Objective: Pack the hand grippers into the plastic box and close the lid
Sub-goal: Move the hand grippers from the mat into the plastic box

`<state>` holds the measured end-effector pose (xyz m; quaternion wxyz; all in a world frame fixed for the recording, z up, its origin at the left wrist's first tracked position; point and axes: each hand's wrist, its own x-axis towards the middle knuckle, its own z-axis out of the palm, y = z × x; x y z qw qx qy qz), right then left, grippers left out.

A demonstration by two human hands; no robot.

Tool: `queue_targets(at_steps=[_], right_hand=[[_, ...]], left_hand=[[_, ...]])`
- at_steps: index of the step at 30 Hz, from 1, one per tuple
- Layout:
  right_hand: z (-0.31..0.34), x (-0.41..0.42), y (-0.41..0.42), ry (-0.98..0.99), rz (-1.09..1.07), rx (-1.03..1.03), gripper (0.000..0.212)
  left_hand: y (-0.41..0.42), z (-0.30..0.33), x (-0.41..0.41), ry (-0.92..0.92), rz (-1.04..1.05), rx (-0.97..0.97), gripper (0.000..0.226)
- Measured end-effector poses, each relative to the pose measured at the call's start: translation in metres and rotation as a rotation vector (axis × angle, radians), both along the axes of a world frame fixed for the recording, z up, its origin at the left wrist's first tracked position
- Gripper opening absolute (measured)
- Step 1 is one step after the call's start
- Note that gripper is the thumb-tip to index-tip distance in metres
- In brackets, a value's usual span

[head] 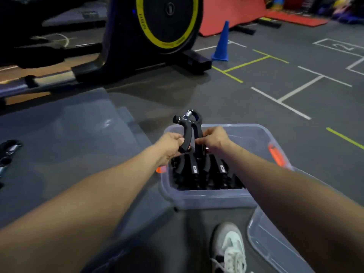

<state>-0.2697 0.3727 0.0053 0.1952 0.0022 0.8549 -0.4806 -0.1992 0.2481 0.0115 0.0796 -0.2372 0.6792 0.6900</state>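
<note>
Gripper (188,131), black with a steel spring at its head, stands upright over the middle of the clear box (208,198), held by both hands. Its long axis runs up and away from the person, spring end high, handle ends down at the row of grippers (204,172) already packed in the near half of the box. Left hand (170,145) pinches the left handle; right hand (213,139) pinches the right one, so each grip is clenched on a handle, the two hands equally near. Both forearms reach forward over the near rim, wrists level. The drop is short and straight down, I judge, into the gap just behind the row. The lid (275,251) lies at lower right, beside a shoe (229,247); more grippers (8,152) lie at far left on the floor.
</note>
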Motion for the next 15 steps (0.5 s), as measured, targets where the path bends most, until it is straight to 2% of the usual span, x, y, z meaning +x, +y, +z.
queue_targets(at_steps=[2,5,8,10,13,15], right_hand=[[-0.006,-0.01,0.025,0.013,-0.02,0.051,0.014],[-0.015,-0.023,0.061,0.016,-0.038,0.133,0.015],[-0.03,-0.034,0.088,-0.016,-0.051,0.222,0.021],[-0.041,-0.041,0.102,-0.03,-0.075,0.271,0.015],[-0.056,-0.049,0.118,-0.059,-0.087,0.368,0.019],[-0.063,-0.053,0.128,-0.073,-0.106,0.44,0.014]], left_hand=[[0.023,-0.015,-0.012,0.006,-0.052,-0.158,0.03],[0.047,-0.035,-0.023,0.002,-0.097,-0.447,0.03],[0.061,-0.057,-0.028,-0.031,-0.188,-0.686,0.04],[0.069,-0.066,-0.03,-0.043,-0.277,-0.832,0.049],[0.079,-0.078,-0.038,-0.035,-0.39,-0.921,0.057],[0.085,-0.085,-0.044,-0.038,-0.434,-0.937,0.061]])
